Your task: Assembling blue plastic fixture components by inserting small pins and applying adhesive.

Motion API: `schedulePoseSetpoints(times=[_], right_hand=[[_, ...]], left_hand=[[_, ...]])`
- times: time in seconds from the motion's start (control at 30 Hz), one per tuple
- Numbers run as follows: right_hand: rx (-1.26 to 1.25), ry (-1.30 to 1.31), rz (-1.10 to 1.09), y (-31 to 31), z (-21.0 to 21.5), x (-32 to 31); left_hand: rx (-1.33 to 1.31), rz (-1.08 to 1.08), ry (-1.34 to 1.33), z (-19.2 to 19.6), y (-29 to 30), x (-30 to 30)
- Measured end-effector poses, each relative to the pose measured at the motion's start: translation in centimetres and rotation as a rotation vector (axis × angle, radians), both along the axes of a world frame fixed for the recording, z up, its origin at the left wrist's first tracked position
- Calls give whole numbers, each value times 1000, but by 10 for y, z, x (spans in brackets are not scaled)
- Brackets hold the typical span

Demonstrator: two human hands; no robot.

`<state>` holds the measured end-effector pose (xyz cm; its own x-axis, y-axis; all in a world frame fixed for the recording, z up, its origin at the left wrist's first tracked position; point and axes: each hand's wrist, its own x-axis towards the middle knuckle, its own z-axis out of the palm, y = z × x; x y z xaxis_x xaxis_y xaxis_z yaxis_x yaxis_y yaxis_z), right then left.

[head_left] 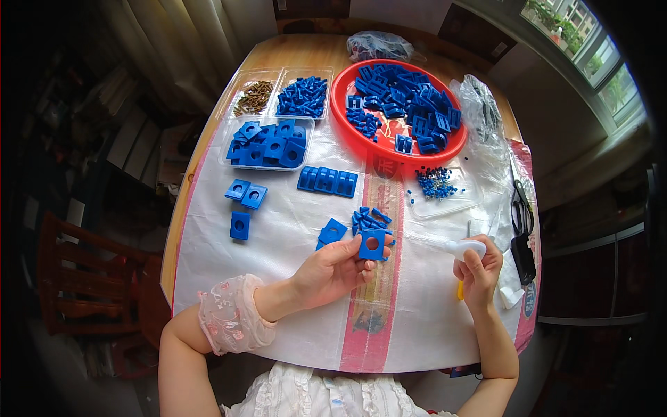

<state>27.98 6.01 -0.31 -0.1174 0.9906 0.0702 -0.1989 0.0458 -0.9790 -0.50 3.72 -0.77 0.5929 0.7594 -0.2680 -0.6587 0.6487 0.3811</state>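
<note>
Pinches a blue plate (372, 255) with the left hand (326, 272) in a closed grip, thumb against fingers, over the white sheet (201, 243) on the bench (306, 52), near loose blue pieces (368, 219). Looks square and smooth-faced, with a round hole near the middle showing skin behind. Curls the right hand (481, 271) in a closed grip around a whitish, tapered object (469, 247).

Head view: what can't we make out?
All in the head view:
Left hand: fingers partly hidden by the blue plate.
White item, yellow piece: partly hidden by the right hand.
Tiny pieces: too small to tell shapes.
Far bag: contents obscured by crinkled plastic.
</note>
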Motion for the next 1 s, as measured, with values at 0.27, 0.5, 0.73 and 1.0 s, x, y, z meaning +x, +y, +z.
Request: schedulePoseSetpoints(times=[0.27,0.5,0.73,1.0], right_hand=[[0,-8,1,0,0,1],[-1,-2,4,0,0,1],[2,2,5,1,1,0],[-3,-3,-1,1,1,0]], left_hand=[[-1,12,-70,-4,0,0],[1,3,-22,-2,0,0],[6,0,6,1,0,0],[6,2,3,-1,0,0]])
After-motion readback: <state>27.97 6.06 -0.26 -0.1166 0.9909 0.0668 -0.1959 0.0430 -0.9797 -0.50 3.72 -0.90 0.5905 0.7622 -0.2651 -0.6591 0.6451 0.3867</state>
